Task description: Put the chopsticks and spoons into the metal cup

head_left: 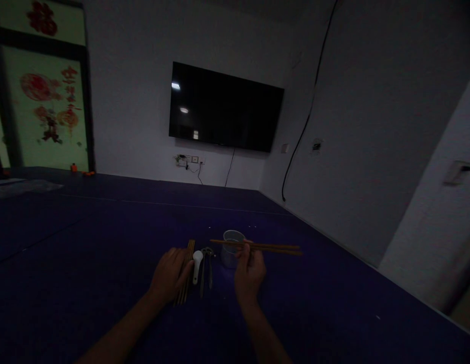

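My right hand (250,270) is closed around a pair of wooden chopsticks (276,247), held nearly level above a clear plastic cup (229,258). The sticks cross in front of the cup's rim. On the left, my left hand (170,273) lies over a row of several more chopsticks (191,245) on the dark surface, its thumb apart from the fingers. Beside that row lies a white soup spoon (197,263), bowl end away from me. Metal spoons (206,270) lie between it and the cup; their exact kind is hard to see in the dim light.
The dark blue surface (125,242) reaches the wall, where a black television (225,108) hangs above sockets and cables. A black cable (305,121) runs down the right wall. Small orange things (74,168) and a clear plastic sheet (26,188) lie at the far left.
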